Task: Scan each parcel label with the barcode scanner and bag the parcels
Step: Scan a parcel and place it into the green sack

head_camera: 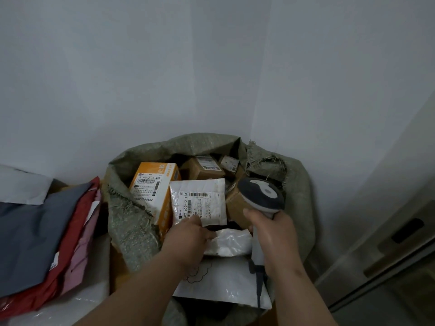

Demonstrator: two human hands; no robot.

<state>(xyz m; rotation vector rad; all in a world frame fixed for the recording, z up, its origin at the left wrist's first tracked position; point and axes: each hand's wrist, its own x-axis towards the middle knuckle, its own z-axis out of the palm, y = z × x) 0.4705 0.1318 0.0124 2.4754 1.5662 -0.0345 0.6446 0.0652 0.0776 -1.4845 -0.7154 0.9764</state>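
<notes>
A green woven sack [299, 184] stands open against the wall, filled with parcels. My left hand [188, 236] pinches the lower edge of a white padded mailer [200, 201] whose barcode label faces up inside the sack. My right hand [273, 231] grips the handle of a grey and white barcode scanner [261, 196], its head just right of the mailer. An orange box [153, 184] with a label leans left of the mailer. Brown cardboard boxes [204, 168] lie behind. White plastic mailers [230, 243] lie under my hands.
A stack of soft mailers lies left of the sack: grey [30, 236], red [77, 220] and pink [82, 252], with a white one [21, 187] behind. Bubble wrap [70, 307] is at the lower left. A door frame [388, 243] runs along the right.
</notes>
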